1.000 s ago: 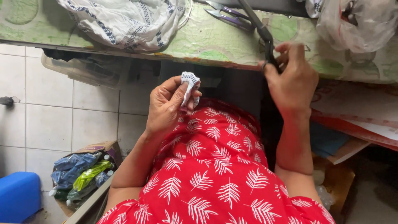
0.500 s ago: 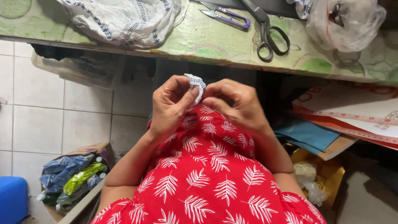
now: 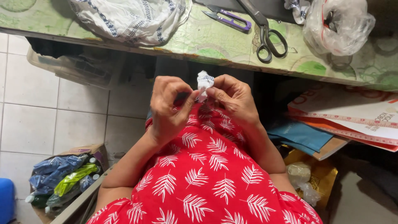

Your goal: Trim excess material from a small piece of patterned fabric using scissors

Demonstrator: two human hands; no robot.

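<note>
Left hand [image 3: 168, 110] and right hand [image 3: 234, 101] pinch small white scrap of cloth [image 3: 204, 83] between fingertips, frame centre, above red dress [image 3: 207, 174]. Black scissors [image 3: 265, 33] lie on table [image 3: 207, 41], upper right.

This looks like a small home sewing corner. A worn green patterned worktable [image 3: 199, 39] carries large black-handled scissors [image 3: 267, 35], purple thread snips [image 3: 230, 17] and white cloth with blue print [image 3: 128, 18]. Below are pale floor tiles [image 3: 37, 108] and a measuring tape [image 3: 352, 121] on stacked cardboard.
</note>
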